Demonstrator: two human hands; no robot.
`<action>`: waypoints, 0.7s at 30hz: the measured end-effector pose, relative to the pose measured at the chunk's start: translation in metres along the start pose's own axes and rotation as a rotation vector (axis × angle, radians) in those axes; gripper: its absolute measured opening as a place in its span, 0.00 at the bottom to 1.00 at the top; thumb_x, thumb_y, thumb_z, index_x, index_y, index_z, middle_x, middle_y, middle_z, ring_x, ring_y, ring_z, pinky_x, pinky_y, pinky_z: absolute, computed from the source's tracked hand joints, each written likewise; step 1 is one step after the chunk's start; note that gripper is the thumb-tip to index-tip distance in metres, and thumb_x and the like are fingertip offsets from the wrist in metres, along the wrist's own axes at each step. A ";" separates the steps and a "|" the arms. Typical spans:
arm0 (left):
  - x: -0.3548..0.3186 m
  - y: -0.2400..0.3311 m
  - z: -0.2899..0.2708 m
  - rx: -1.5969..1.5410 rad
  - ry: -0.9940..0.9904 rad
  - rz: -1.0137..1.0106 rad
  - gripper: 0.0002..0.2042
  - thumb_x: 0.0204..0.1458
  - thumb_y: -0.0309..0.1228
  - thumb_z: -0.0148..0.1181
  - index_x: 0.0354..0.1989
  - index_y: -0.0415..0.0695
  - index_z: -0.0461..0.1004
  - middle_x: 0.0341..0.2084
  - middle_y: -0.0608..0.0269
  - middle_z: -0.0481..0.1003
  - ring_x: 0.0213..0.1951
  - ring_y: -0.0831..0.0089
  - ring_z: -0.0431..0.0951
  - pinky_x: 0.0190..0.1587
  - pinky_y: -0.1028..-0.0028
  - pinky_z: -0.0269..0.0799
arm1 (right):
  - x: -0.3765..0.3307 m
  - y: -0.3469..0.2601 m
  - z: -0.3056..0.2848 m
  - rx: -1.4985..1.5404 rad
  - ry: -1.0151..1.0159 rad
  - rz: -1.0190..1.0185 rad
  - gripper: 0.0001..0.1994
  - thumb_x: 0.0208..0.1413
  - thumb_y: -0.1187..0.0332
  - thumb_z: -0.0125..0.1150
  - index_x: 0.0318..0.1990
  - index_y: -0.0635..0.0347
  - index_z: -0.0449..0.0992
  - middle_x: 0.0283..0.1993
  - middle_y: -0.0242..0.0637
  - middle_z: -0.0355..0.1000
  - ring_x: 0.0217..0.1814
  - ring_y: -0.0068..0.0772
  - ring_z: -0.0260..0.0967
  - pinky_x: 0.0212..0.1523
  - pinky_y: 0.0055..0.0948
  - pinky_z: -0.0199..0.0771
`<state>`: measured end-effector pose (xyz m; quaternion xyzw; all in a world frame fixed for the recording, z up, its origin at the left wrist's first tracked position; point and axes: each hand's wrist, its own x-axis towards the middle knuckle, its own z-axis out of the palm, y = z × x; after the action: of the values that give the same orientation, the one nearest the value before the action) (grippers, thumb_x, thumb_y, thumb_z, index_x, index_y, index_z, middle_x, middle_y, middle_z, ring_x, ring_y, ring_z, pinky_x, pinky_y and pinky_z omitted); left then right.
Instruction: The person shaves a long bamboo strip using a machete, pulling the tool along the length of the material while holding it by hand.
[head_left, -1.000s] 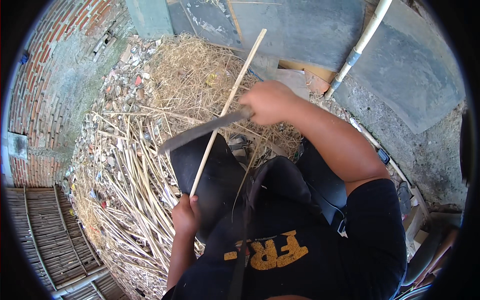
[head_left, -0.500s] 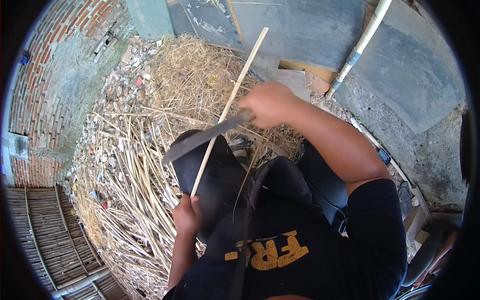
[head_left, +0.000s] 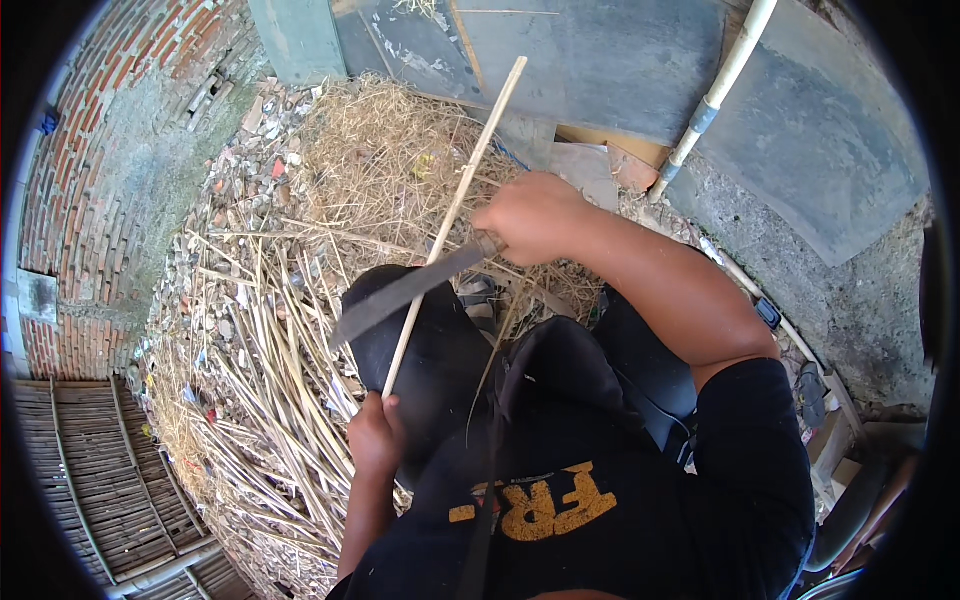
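My left hand [head_left: 376, 436] is closed round the lower end of a long pale bamboo strip [head_left: 452, 213], which slants up and away to the right over my dark-clad knee. My right hand [head_left: 533, 217] grips the handle of a machete [head_left: 410, 290]. Its broad dark blade crosses over the strip and points down to the left, its tip above my knee. Whether the edge touches the strip, I cannot tell. Part of the handle is hidden in my right fist.
Many split bamboo strips [head_left: 268, 385] lie on the rubble to the left. Beyond my knee spreads a heap of shavings [head_left: 385, 150]. Grey boards [head_left: 590, 60] lean at the back, with a bamboo pole [head_left: 712, 100] against them. A brick wall [head_left: 100, 180] stands at far left.
The machete and my right hand have shifted slightly nearer to me along the strip. The strip's far end has tipped a little to the left; my left hand keeps its hold.
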<state>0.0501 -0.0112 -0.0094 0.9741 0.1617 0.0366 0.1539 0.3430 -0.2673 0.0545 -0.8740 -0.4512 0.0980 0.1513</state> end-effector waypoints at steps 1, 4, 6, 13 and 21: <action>0.000 -0.005 0.003 -0.013 0.020 0.017 0.14 0.62 0.36 0.52 0.27 0.40 0.66 0.16 0.40 0.72 0.23 0.38 0.75 0.26 0.47 0.68 | 0.001 -0.002 -0.001 -0.074 -0.003 -0.046 0.10 0.42 0.68 0.64 0.35 0.53 0.78 0.27 0.42 0.76 0.35 0.50 0.76 0.35 0.47 0.75; -0.002 -0.003 0.005 -0.024 0.015 0.019 0.14 0.62 0.36 0.52 0.27 0.40 0.66 0.16 0.41 0.72 0.23 0.38 0.75 0.26 0.47 0.68 | 0.007 0.052 0.006 0.223 0.163 0.254 0.10 0.41 0.67 0.64 0.35 0.54 0.77 0.27 0.44 0.76 0.35 0.52 0.76 0.37 0.48 0.75; 0.001 -0.002 0.004 -0.026 0.030 0.005 0.14 0.62 0.36 0.52 0.27 0.40 0.66 0.16 0.40 0.72 0.23 0.38 0.75 0.26 0.47 0.68 | 0.008 0.063 0.002 0.112 0.157 0.269 0.10 0.43 0.67 0.63 0.36 0.53 0.78 0.30 0.44 0.76 0.37 0.51 0.76 0.38 0.48 0.76; -0.001 -0.002 0.001 -0.005 0.010 0.021 0.14 0.62 0.36 0.52 0.27 0.40 0.66 0.16 0.40 0.72 0.22 0.38 0.75 0.25 0.47 0.68 | 0.003 0.023 -0.005 0.086 0.100 0.181 0.09 0.45 0.68 0.62 0.36 0.52 0.79 0.32 0.42 0.77 0.39 0.49 0.77 0.39 0.48 0.77; 0.000 -0.005 0.007 -0.021 0.036 0.031 0.13 0.62 0.35 0.52 0.27 0.40 0.67 0.15 0.41 0.72 0.22 0.38 0.75 0.26 0.47 0.68 | 0.007 0.052 -0.012 0.298 0.168 0.338 0.12 0.42 0.69 0.65 0.38 0.51 0.80 0.27 0.41 0.76 0.33 0.47 0.76 0.36 0.45 0.76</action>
<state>0.0489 -0.0086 -0.0181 0.9740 0.1491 0.0581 0.1605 0.3900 -0.2924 0.0477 -0.9102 -0.2648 0.1144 0.2973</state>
